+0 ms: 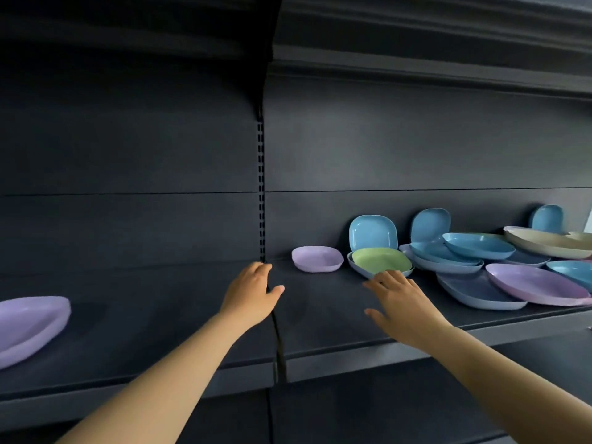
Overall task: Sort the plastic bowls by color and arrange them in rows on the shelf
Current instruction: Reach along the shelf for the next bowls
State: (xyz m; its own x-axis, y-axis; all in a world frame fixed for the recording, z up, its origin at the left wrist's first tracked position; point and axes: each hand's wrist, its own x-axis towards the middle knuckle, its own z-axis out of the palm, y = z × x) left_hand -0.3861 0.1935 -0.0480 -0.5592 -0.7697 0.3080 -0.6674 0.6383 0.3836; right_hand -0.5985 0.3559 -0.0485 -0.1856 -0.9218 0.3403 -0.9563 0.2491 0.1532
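Both my hands reach over the dark shelf [320,302]. My left hand [253,290] hovers open near the shelf's middle joint, holding nothing. My right hand [400,299] is open with fingers spread, its fingertips just short of a green bowl [381,259] that sits in a grey-blue bowl. A small purple bowl [316,258] lies alone to the left of the green one. A large purple bowl [28,325] lies at the far left. Blue bowls [373,232] lean against the back panel, and more blue [477,245], purple [535,283] and beige bowls [544,241] are piled at the right.
A slotted upright [261,193] divides the back panel into two bays. Another dark shelf [416,68] hangs overhead. A lower shelf [544,354] shows below at the right. Bare shelf surface lies between the far-left purple bowl and the small purple bowl.
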